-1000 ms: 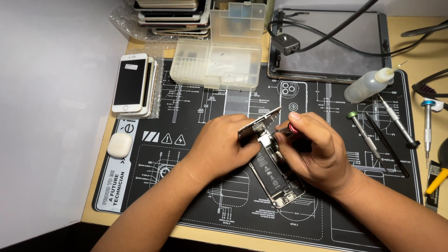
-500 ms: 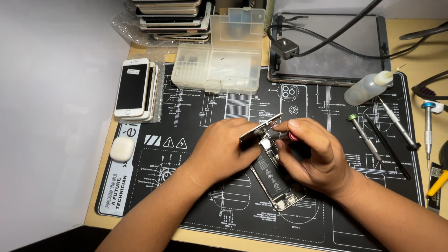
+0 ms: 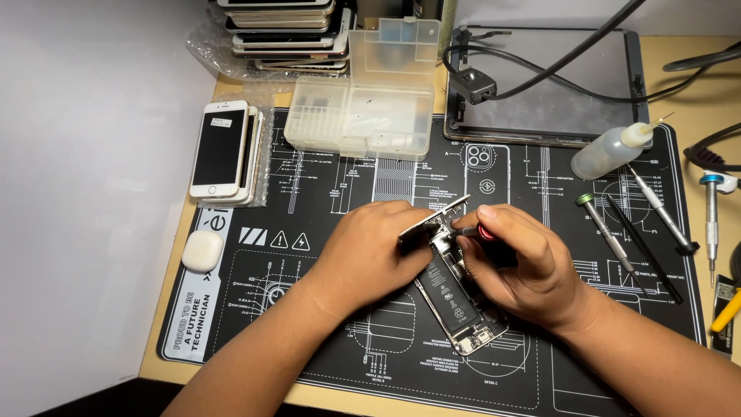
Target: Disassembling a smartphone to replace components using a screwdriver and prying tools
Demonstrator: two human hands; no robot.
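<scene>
- Left hand (image 3: 369, 255) gripped the lifted silver screen panel (image 3: 434, 220) of the opened grey smartphone (image 3: 455, 297), lying mid-mat.
- Right hand (image 3: 525, 266), at 3 o'clock, pinched a red-collared screwdriver (image 3: 477, 231).
- Phone judged light, rigid, fragile: hold by edges.

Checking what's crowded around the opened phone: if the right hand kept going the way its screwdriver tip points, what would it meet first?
The right hand holds a red-collared screwdriver pointing left into the opened phone with its black battery. Going on, it would probably first meet the lifted screen panel and the left hand gripping it; depth is unclear.
</scene>
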